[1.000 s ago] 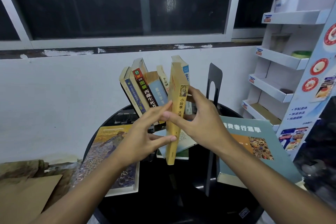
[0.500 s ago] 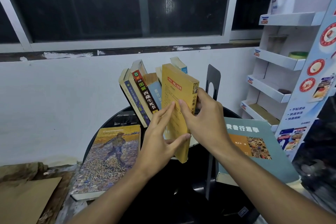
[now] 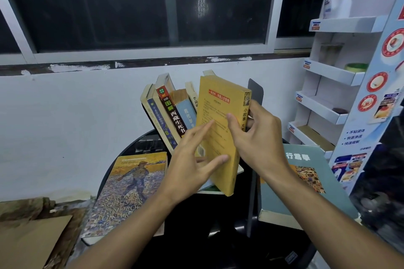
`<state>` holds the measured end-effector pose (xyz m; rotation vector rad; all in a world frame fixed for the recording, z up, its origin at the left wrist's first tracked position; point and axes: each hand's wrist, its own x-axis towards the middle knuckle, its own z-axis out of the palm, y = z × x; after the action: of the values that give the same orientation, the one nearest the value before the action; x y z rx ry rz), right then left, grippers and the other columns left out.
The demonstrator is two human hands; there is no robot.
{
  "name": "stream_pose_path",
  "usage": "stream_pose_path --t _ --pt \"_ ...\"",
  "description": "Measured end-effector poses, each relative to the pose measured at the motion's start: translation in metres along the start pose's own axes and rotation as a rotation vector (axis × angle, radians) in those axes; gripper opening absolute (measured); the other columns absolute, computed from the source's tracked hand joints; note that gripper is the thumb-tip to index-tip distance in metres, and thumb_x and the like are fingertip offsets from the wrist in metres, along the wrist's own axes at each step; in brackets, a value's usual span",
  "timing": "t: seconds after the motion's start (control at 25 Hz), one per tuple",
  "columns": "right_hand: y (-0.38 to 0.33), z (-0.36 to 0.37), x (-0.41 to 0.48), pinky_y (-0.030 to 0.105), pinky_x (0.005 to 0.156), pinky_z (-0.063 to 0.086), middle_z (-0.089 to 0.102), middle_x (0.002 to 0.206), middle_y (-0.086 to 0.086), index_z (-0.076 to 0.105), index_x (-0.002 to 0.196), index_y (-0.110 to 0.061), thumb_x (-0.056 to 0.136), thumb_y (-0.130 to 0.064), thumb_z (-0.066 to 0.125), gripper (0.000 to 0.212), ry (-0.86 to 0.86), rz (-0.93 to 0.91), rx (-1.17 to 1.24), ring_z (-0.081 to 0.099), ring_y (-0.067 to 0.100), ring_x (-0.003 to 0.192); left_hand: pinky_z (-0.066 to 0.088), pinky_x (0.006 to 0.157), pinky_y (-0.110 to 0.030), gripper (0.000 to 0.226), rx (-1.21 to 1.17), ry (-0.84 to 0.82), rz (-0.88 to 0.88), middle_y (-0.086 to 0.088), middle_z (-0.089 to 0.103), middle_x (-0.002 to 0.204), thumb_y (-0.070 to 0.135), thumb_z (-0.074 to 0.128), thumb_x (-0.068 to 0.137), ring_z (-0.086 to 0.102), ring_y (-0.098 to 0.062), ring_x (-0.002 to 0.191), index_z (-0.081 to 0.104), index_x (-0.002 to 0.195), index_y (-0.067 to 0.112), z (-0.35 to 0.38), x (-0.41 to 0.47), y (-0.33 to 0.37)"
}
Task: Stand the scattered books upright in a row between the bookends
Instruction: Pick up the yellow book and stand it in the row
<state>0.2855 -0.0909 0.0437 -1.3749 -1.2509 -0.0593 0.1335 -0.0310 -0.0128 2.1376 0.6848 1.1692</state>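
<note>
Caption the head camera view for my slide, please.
Right hand grips a yellow book beside the leaning row; left hand touches its cover.

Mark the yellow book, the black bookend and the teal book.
yellow book (image 3: 218,105), head view, upper back cover.
black bookend (image 3: 256,91), head view, top of its upright plate.
teal book (image 3: 314,159), head view, cover just right of the title.

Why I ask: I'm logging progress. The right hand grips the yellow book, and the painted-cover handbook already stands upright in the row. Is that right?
Not quite. The handbook is not in the row: it lies flat on the table, left of the leaning books, as the head view shows. The right hand does grip the yellow book.
</note>
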Motion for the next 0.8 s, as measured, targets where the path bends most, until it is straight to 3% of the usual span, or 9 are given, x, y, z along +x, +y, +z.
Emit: stream_pose_path --t 0.2,0.36,0.6,0.68,0.76,0.8 --pt "0.005 -0.019 0.018 0.030 0.077 0.061 0.073 0.101 -0.013 0.068 0.113 -0.017 0.095 -0.024 0.066 0.020 0.034 -0.015 -0.074 0.071 0.005 0.084 0.055 0.101 -0.033 0.074 0.210 0.051 0.080 0.013 0.042 0.148 0.042 0.071 0.090 0.043 -0.003 0.134 0.036 0.154 0.034 -0.011 0.042 0.002" --pt "0.012 -0.035 0.032 0.018 0.080 0.054 0.068 0.100 -0.020 0.068 0.119 -0.019 0.095 -0.024 0.066 0.024 0.020 -0.016 -0.137 0.067 0.002 0.088 0.037 0.117 -0.036 0.072 0.383 0.078 0.152 0.008 0.041 0.150 0.035 0.072 0.091 0.035 -0.007 0.140 0.037 0.154 0.028 -0.019 0.091 0.000" --pt "0.023 -0.042 0.048 0.026 0.080 0.057 0.075 0.103 -0.007 0.068 0.114 -0.014 0.095 -0.024 0.065 0.021 0.044 -0.009 -0.209 0.071 0.012 0.088 0.036 0.116 -0.048 0.079 0.601 -0.054 0.128 0.003 0.029 0.162 0.039 0.072 0.091 0.024 -0.018 0.149 0.031 0.157 0.027 -0.021 0.154 -0.016" --pt "0.027 -0.042 0.053 0.016 0.074 0.054 0.075 0.100 -0.007 0.068 0.113 -0.013 0.095 -0.022 0.066 0.020 0.045 -0.022 -0.241 0.069 0.010 0.083 0.035 0.117 -0.050 0.082 0.646 -0.101 0.113 0.003 0.025 0.165 0.041 0.072 0.090 0.021 -0.019 0.151 0.028 0.158 0.028 -0.019 0.168 -0.021" --pt "0.032 -0.039 0.057 -0.002 0.062 0.040 0.072 0.095 -0.008 0.069 0.112 -0.011 0.095 -0.021 0.066 0.020 0.035 -0.024 -0.275 0.063 0.003 0.071 0.032 0.118 -0.050 0.084 0.663 -0.141 0.099 0.002 0.022 0.166 0.043 0.072 0.090 0.019 -0.019 0.152 0.026 0.158 0.028 -0.016 0.179 -0.024" --pt "0.034 -0.036 0.059 -0.003 0.058 0.037 0.071 0.092 -0.009 0.068 0.111 -0.011 0.095 -0.021 0.065 0.019 0.031 -0.024 -0.285 0.059 -0.001 0.067 0.030 0.120 -0.049 0.085 0.665 -0.158 0.093 0.001 0.022 0.167 0.044 0.072 0.089 0.018 -0.020 0.153 0.026 0.159 0.028 -0.015 0.183 -0.026"
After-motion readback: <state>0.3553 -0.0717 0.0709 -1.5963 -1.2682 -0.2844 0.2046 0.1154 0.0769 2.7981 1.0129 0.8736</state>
